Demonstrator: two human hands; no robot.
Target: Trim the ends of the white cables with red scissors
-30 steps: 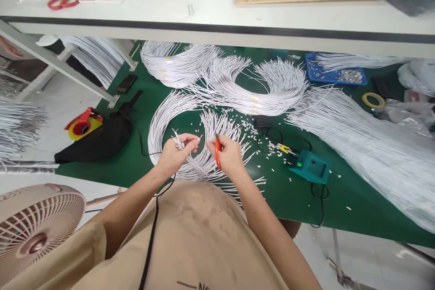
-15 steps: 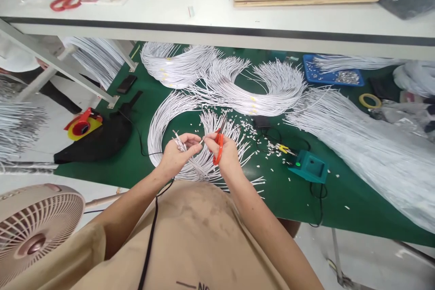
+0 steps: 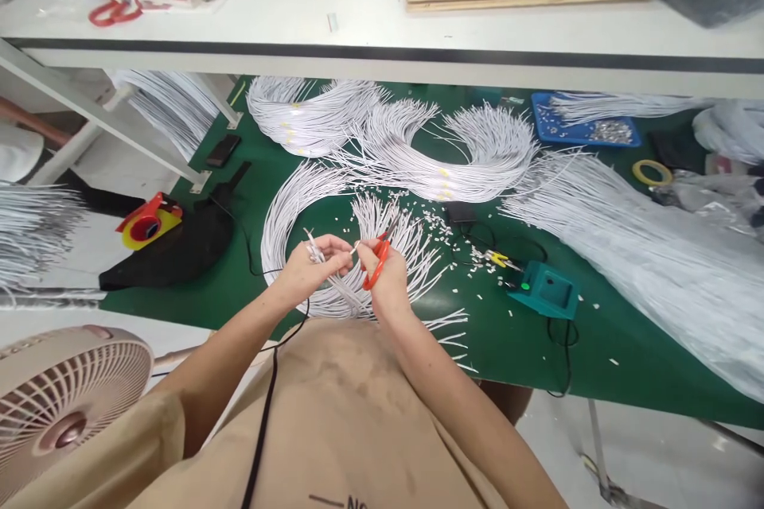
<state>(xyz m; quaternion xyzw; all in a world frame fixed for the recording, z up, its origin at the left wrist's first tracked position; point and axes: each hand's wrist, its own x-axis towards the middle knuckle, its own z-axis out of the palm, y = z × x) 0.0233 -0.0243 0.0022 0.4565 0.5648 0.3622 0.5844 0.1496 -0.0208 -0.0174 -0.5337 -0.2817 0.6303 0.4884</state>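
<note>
My left hand (image 3: 316,265) is closed around several white wires (image 3: 315,248), whose short ends stick up between thumb and fingers. A pair of red-handled scissors (image 3: 377,264) rests in my right hand (image 3: 387,277), its dark blades angled up and away. The fingertips of both hands meet at a small white wire end, with the right thumb and forefinger pinching close to the left fingertips. Beneath the hands a loose curved bundle of white wires (image 3: 280,223) lies on the green table mat (image 3: 239,207). Its cut ends fan out past my right hand.
Tied wire bundles (image 3: 316,123) lie behind, under a white shelf (image 3: 268,16). White clippings (image 3: 438,231) surround yellow-handled pliers (image 3: 500,259) and a teal device (image 3: 544,292). A blue tray (image 3: 588,123) holds small metal parts. A tape dispenser (image 3: 149,223) and fan (image 3: 72,406) are left.
The scissors have tilted, their handles swinging left against my right palm. My right hand has shifted slightly left and turned; my left hand stays almost in place.
</note>
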